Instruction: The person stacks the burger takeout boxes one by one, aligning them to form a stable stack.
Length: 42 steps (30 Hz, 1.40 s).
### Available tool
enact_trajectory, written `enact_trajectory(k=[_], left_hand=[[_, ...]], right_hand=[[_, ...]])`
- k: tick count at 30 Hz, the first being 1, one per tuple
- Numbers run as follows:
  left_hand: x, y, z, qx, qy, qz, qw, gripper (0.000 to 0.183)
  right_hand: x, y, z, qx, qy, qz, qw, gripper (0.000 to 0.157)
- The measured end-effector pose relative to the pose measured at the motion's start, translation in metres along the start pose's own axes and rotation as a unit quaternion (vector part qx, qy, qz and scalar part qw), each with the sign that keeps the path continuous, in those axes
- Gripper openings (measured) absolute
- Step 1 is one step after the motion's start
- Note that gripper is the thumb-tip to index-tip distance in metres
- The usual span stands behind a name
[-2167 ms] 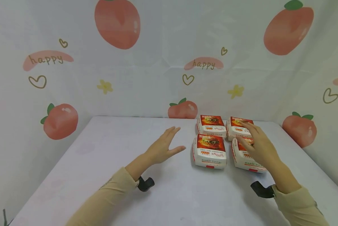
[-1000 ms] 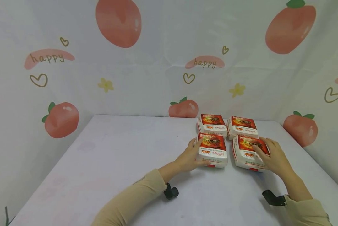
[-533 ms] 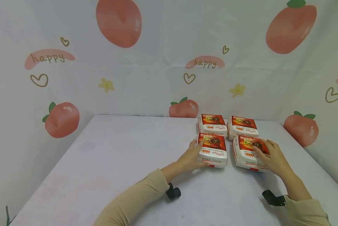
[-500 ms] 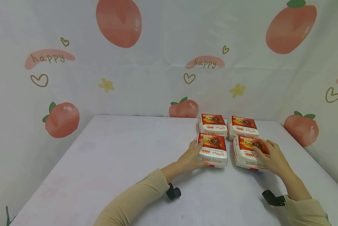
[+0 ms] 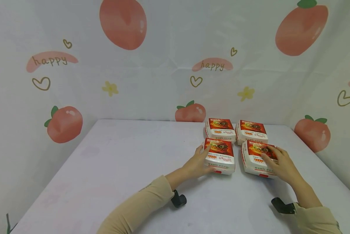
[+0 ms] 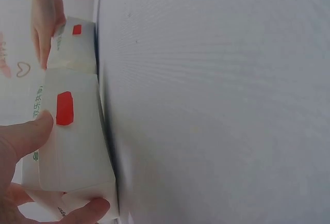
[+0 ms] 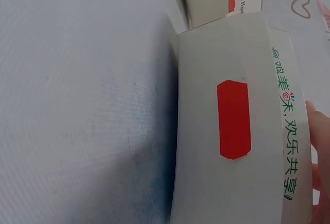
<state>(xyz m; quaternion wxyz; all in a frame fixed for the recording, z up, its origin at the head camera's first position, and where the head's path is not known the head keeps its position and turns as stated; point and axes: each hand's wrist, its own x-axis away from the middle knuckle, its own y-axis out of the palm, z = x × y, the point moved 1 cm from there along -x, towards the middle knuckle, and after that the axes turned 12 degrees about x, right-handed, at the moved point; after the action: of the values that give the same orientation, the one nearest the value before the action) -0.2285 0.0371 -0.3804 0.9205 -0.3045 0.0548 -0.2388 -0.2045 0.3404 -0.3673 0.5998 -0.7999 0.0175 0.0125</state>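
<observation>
Two white burger boxes with red printed lids stand side by side in the front row: the front left burger box [image 5: 220, 160] and the front right burger box [image 5: 256, 163]. My left hand [image 5: 194, 165] grips the left one by its left side. In the left wrist view the thumb [image 6: 32, 133] lies against its upper front edge and a fingertip [image 6: 93, 209] on its side. My right hand [image 5: 284, 166] holds the right box, thumb over the lid and fingers along the right side. Little of that hand shows in the right wrist view beside the box [image 7: 216, 182].
Directly behind stand two matching boxes, a back left box [image 5: 220, 130] and a back right box [image 5: 252, 131]. All rest on a white-covered table [image 5: 134, 146]. A white curtain [image 5: 151, 81] printed with peaches hangs behind the table's far edge.
The left hand has come right from beside the boxes onto the front left one. My right hand has lowered onto the front right box. Over the last half second both hardly move.
</observation>
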Motion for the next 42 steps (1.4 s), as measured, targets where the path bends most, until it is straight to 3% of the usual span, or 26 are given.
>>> enact_trajectory(k=[9,19,32,42], left_hand=[[0.005,-0.004,-0.002,-0.008,0.000,0.002,1.0000,0.086],[0.016,-0.019,-0.003,-0.011,0.011,0.009,0.9998,0.086],[0.043,-0.053,-0.016,-0.005,0.008,0.022,0.9997,0.086],[0.066,-0.074,-0.037,-0.015,-0.010,0.061,0.9980,0.084]], right_hand=[[0.000,0.003,0.003,-0.002,0.002,-0.004,1.000,0.074],[-0.001,0.003,0.005,-0.001,0.003,-0.008,1.000,0.074],[-0.001,0.003,0.003,0.004,0.000,-0.007,1.000,0.073],[-0.002,0.003,0.003,0.005,-0.002,-0.005,1.000,0.073]])
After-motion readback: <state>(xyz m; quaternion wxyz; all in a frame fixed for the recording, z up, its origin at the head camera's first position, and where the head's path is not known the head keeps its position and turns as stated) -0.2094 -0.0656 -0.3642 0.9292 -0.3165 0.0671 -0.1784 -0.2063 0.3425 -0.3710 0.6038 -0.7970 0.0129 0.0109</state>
